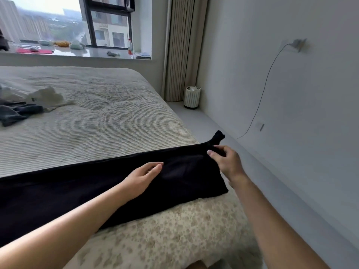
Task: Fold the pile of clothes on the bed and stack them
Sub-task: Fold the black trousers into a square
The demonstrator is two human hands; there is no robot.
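Bedroom daylight falls on the bed [108,113]; I see unfolded clothes [29,105] far left. My left hand [142,176] lies flat, fingers straight, on the black trousers [81,191]; my right hand [226,162] pinches their far corner. Folding barely begun, nothing stacked.

Window [48,22] upper left, sill cluttered: red mat [35,51], bottle [130,47], small items too blurry to tell. Beige curtain [184,47] top centre. Striped bin [192,97] on floor below it. Wall charger [299,45] upper right, cable [266,84] hanging down.
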